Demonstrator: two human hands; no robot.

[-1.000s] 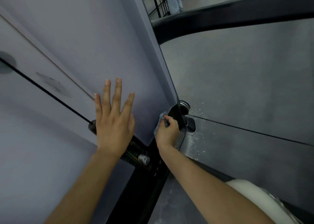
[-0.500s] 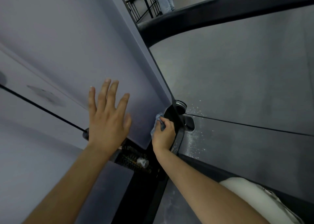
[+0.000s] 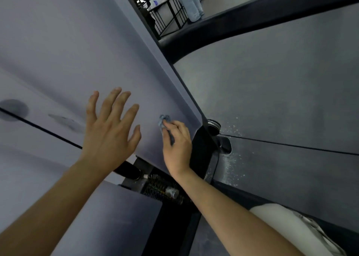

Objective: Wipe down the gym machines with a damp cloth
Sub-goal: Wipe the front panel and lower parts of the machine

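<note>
the right hand [image 3: 177, 145], fingers bunched around the blue cloth [image 3: 164, 122], has slid from the black corner onto the grey panel [image 3: 77, 41], so wiping continues, while the left hand [image 3: 109, 133] stays splayed, empty.

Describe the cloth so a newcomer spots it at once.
Find the big grey slanted panel filling the left of the view; two hands are at its lower part. The right hand, nearer the panel's dark edge, grips a small crumpled blue-grey cloth poking past its fingertips. The left hand beside it is spread open and holds nothing; the cloth is the only wrinkled thing there.
</note>
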